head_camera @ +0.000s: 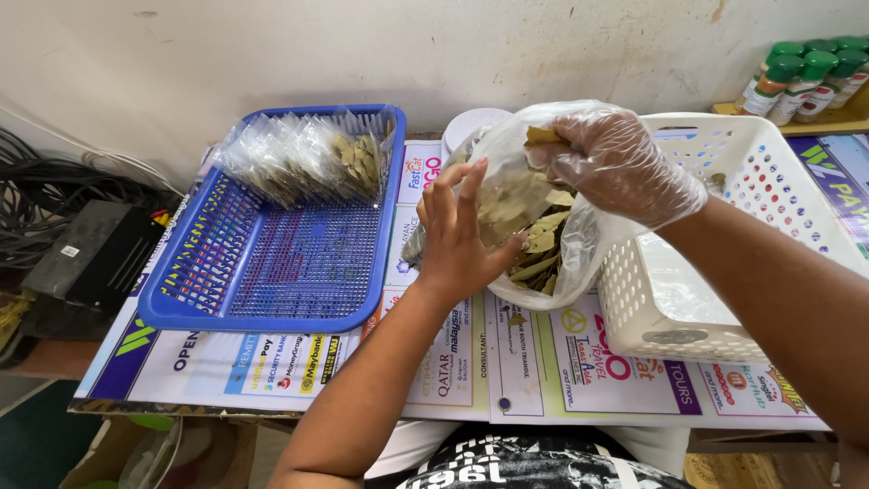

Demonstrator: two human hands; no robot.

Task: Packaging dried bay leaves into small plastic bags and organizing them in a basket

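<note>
Left hand (457,237) bare, fingers spread and pressed flat against the near side of a clear plastic bag (579,244), steadying it; nothing pinched. Right hand (615,163) in a thin clear glove, reaching into the bag's open top, grip closed on a dried leaf (541,136) at the mouth. Bag held just above the surface (543,380), between the two baskets, touching the white basket's left wall. Bag part filled with dried olive-brown leaves (534,244), heaped toward the bottom.

Blue basket (272,272) to the left, flat on the surface, mesh floor mostly bare. Row of small sealed packets (299,158) of the same leaves standing tilted against its far wall. White basket (724,226) to the right, perforated walls, a sheet of clear plastic lying inside. White round lid (472,125) behind the bag, partly hidden. Surface covered with printed paper sheets. Green-capped spice bottles (801,72) on a shelf at far right. Black box (95,254) and cables at far left, well apart from the hands.
</note>
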